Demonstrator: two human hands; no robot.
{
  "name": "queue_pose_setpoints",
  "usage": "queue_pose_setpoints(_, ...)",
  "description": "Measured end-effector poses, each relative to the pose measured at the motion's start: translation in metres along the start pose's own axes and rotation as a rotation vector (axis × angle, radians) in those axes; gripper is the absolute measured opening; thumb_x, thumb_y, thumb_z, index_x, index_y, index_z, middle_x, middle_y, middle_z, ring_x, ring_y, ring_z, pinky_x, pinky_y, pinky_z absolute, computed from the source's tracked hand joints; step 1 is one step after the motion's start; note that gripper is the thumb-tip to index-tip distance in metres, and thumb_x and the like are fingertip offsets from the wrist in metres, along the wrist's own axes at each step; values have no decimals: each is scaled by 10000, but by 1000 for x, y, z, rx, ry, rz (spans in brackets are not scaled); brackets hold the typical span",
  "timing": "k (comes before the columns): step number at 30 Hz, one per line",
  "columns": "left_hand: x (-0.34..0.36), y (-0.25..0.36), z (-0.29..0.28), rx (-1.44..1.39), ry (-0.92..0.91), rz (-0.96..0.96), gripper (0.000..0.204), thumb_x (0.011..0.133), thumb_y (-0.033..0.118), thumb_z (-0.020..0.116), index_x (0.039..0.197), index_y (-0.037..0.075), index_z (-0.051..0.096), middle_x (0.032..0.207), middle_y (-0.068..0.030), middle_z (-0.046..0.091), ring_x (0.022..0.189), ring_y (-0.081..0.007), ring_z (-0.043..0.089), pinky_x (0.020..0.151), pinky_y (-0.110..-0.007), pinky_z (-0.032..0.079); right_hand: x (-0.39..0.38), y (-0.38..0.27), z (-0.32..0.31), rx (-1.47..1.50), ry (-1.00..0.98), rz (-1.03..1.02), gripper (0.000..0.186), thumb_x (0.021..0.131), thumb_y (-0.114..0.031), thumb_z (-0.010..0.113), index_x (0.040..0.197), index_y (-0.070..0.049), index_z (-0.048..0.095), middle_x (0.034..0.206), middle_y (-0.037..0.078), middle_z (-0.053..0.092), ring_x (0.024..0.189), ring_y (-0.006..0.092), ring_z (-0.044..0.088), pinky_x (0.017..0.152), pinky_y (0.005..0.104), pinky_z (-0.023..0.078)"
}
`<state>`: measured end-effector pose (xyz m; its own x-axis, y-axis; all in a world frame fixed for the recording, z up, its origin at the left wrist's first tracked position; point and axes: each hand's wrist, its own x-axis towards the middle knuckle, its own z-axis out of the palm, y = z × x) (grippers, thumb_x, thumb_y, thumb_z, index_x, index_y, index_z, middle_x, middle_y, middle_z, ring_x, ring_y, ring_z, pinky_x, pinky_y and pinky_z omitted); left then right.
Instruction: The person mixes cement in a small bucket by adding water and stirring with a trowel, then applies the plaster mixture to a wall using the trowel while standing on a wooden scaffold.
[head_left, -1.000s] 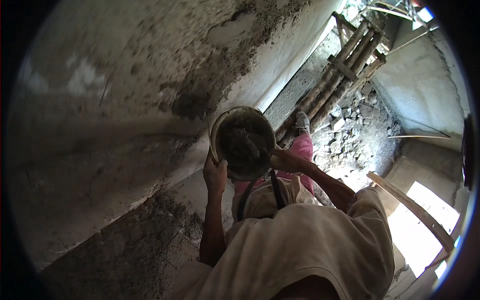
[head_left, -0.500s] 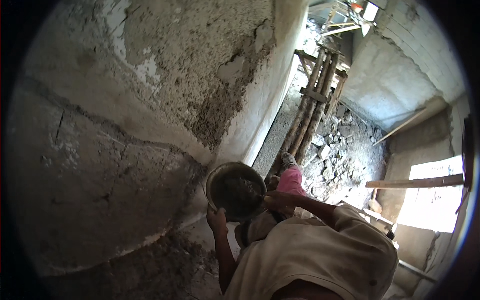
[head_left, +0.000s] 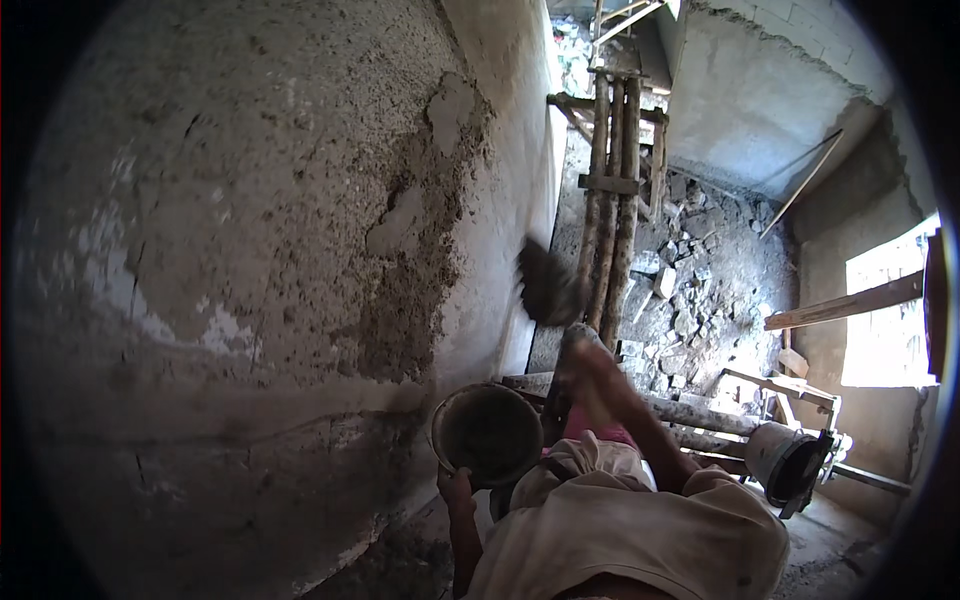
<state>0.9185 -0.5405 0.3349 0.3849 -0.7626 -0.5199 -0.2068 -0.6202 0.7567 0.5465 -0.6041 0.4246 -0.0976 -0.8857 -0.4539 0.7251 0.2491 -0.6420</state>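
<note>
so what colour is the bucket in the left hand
Dark grey inside, with a paler, greyish rim; the bucket shows best in the head view.

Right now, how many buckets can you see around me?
2. One round bucket is held at its rim by your left hand; a pale bucket is off to your right. Others may be hidden from view.
</note>
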Motion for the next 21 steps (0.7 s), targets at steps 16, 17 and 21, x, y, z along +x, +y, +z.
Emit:
queue_pose_setpoints(16,-44,124,76,-6,142,-185,541,686,-4,595,1226,-25,556,1092,-82,618,963,-208,592,833,-323,477,253,-98,119,-405,551,-831,368,971,-210,591,1253,-46,422,884,64,581,674,135,570,546,250,461)
queue_pose_setpoints(17,-41,121,70,-20,106,-157,539,689,1,596,1226,-28,553,1087,-84,619,954,-211,592,830,-325,478,241,-79,166,-457,348,-792,352,974,-209,583,1250,-53,432,894,57,579,691,136,572,564,253,467)
queue_pose_setpoints(21,-37,86,62,-95,179,-184,508,690,-3,600,1197,-21,564,1054,-60,616,901,-177,574,807,-323,475,164,-41,278,-334,-202,-564,312,973,-200,568,1240,-75,463,914,55,598,757,169,600,641,303,498)
